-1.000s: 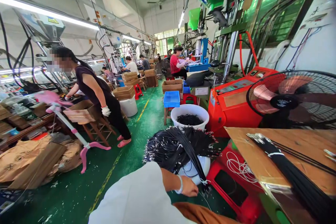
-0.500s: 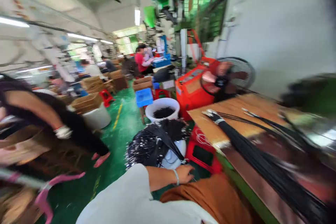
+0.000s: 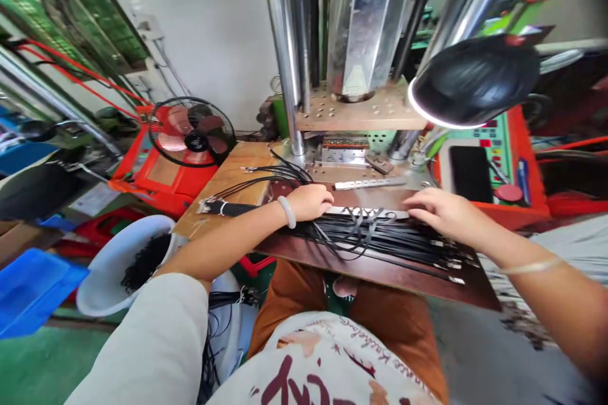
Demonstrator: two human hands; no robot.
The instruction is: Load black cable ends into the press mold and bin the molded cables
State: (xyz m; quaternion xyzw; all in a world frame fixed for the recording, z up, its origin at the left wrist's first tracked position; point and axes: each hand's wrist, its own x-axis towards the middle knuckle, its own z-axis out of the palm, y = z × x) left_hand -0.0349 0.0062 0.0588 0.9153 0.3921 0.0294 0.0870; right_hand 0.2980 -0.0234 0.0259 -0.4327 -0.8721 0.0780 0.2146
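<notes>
On the dark bench top [image 3: 304, 252] lies a bundle of black cables [image 3: 403, 243] with metal-looking ends at the right. My left hand [image 3: 311, 201], wearing a pale bangle, is closed at the left end of a flat silver strip [image 3: 349, 210] lying over the cables. Fingers of my right hand [image 3: 434, 209] pinch the strip's other end. Thin grey-black loops [image 3: 365, 228] curl over the strip between my hands. A second, notched metal strip [image 3: 370, 184] rests just behind, in front of the press's mould [image 3: 344, 150].
Behind the bench stands a press with steel columns [image 3: 285, 44]. A black lamp [image 3: 475, 82] hangs at right above an orange control panel [image 3: 513, 168] bearing a phone [image 3: 470, 174]. At left are a fan [image 3: 192, 139], a white tub [image 3: 109, 272] and a blue bin [image 3: 38, 291].
My view has swung right, from the aisle to the press bench. My left hand, earlier low beside the cable heap, is now over the bench. My right hand has come into view.
</notes>
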